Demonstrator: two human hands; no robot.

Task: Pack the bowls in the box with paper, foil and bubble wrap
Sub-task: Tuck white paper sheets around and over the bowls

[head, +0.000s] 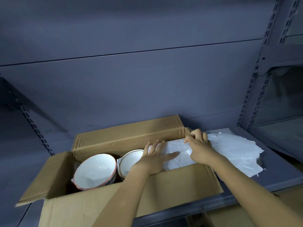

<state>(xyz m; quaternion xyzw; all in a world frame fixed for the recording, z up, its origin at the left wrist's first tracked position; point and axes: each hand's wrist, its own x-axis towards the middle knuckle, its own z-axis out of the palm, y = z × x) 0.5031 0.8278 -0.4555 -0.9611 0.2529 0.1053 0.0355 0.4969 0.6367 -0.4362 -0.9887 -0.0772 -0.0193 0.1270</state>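
"Seeing 2 white bowls [95, 172] in the box [164, 185], lower centre?"
"Yes: 1 pink-rimmed, 1 gold-rimmed. Left hand [155, 155] lies flat, fingers spread, on crumpled white paper [229, 149]; right hand [199, 148] pinches it."

Two bare hands, L hand [154, 158] & R hand [200, 149], w/ forearms [131, 194] bare as far as the view shows. Slim fingers; nails look short, tho blur makes that unsure.
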